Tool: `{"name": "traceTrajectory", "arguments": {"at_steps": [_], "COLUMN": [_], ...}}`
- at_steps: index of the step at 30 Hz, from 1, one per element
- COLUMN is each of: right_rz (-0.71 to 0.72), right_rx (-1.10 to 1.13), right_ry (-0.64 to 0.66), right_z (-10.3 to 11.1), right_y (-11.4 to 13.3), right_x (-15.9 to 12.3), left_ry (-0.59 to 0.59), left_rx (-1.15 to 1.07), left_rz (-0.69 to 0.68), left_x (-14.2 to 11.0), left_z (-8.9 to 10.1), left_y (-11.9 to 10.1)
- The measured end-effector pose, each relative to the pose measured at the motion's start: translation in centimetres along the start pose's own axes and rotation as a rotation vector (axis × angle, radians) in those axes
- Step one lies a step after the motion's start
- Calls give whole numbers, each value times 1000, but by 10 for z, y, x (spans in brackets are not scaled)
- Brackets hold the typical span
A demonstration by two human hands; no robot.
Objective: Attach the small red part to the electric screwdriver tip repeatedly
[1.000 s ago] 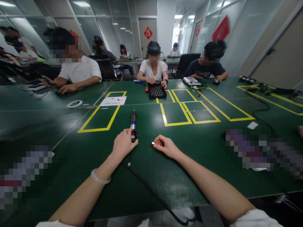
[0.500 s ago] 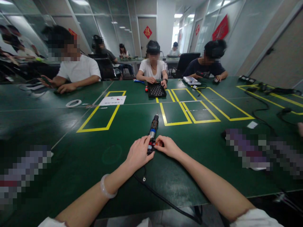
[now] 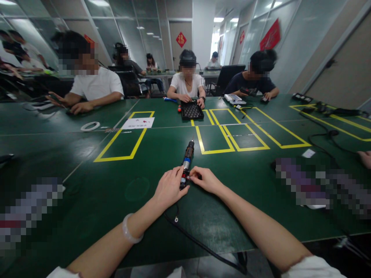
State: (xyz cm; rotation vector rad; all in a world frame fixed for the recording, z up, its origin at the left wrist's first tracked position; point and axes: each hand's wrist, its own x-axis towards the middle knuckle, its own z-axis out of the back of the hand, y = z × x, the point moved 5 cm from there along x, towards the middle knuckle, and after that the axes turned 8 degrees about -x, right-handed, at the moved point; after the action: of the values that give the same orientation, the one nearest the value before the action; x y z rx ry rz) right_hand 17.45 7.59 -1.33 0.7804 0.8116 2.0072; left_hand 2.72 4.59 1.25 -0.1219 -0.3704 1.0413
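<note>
A corded electric screwdriver [image 3: 187,159], black with a blue band, lies on the green table [image 3: 87,200] pointing away from me. My left hand [image 3: 169,188] is closed round its near end. My right hand [image 3: 204,179] pinches a small part against the tool's near end, its fingers pressed together; the part is too small to name. The tool's black cable [image 3: 203,245] runs from under my left hand toward the table's near edge.
Yellow taped rectangles [image 3: 124,135] mark the tabletop. A black tray [image 3: 191,111] lies in front of a person across the table. Other people sit at the far side. A white tape ring [image 3: 89,126], a paper sheet [image 3: 138,123] and cables [image 3: 321,139] lie about.
My left hand has slid the screwdriver right, to my right hand. The right hand's small part, held apart from the tool a second ago, now meets its near end.
</note>
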Motion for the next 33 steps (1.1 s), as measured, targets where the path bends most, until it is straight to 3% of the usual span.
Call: {"name": "traceTrajectory", "arguments": {"at_steps": [15, 23, 26, 33], "right_rz": [60, 52, 22, 10], "right_rx": [9, -10, -30, -106], "right_ry": [-17, -27, -36, -17], "right_z": [-1, 3, 5, 9], "right_y": [7, 8, 4, 8], "right_x": [-1, -2, -2, -2], "left_ry": [7, 11, 6, 20], "left_rx": [88, 230, 249, 220], "left_rz": [89, 32, 27, 97], "left_x": [6, 10, 11, 9], "left_z": [2, 4, 9, 26], "left_y": [1, 4, 17, 79]}}
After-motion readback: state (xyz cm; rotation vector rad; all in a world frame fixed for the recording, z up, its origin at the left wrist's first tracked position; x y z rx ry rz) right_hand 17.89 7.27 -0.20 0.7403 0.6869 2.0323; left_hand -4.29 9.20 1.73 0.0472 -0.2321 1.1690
